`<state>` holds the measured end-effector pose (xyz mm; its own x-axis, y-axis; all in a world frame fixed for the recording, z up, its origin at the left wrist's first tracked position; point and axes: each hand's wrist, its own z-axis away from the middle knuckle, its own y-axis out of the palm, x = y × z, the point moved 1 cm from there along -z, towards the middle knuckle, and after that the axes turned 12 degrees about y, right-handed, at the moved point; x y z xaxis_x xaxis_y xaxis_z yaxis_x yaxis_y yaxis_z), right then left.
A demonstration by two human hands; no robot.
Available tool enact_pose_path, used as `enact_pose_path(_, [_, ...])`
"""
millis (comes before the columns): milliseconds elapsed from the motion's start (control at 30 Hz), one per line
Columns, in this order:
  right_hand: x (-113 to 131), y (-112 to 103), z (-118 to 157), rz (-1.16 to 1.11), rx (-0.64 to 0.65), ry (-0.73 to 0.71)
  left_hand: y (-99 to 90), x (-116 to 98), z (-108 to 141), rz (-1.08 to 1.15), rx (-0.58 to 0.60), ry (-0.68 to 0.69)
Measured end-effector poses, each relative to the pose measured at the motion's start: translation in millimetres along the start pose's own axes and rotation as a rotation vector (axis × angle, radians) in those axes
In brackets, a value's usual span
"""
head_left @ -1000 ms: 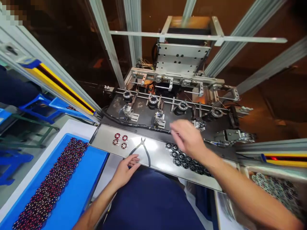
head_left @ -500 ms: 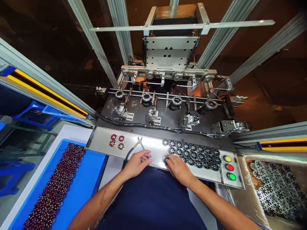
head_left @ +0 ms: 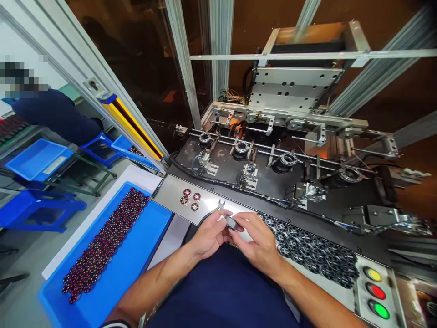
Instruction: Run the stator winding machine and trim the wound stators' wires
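Between my two hands is a dark grey, ring-shaped stator core (head_left: 231, 222), tilted on edge above the metal shelf. My left hand (head_left: 209, 236) grips its left side with thumb and fingers. From the right, my right hand (head_left: 258, 242) pinches the same core. Behind my left hand lie wire cutters (head_left: 220, 206), jaws pointing away and handles partly hidden. Many matching black cores (head_left: 314, 250) are lined up on the shelf to my right. Left of the cutters sit several red-and-black cores (head_left: 195, 207) in a small group.
A blue tray (head_left: 136, 255) on the left holds rows of red-and-black cores. Beyond the shelf stands a machine with ring-shaped fixtures (head_left: 287, 160). Yellow, red and green buttons (head_left: 378, 291) sit at the shelf's right end. A person (head_left: 56, 116) is seated at far left.
My right hand has lifted a core off the shelf and brought it to my left hand, which now grips it too. The view has swung left.
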<state>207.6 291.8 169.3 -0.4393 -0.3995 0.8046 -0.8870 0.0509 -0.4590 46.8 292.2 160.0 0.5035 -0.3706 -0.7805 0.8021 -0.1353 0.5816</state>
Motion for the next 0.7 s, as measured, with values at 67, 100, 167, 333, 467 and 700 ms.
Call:
enact_pose_path(67, [4,1,0,-0.023,-0.01,0.005,-0.5,-2,2,-0.003,-0.026,0.035])
enact_pose_path(100, [6,-1,-2,-0.033,0.006,0.013,-1.1,-3,3,-0.014,-0.034,0.052])
enact_pose_path(167, [9,-8,-7,-0.045,0.078,0.037,-2.6,-6,5,-0.055,-0.038,0.083])
enact_pose_path(333, [7,-35,-26,-0.328,0.554,0.354,-3.0,-15,8,-0.177,0.046,0.095])
enact_pose_path(467, [6,-42,-33,-0.487,0.786,0.463,1.9,-20,9,-0.233,0.132,0.047])
enact_pose_path(700, [0,-86,-66,-0.304,0.902,0.313,1.4,-22,1,-0.266,0.267,0.071])
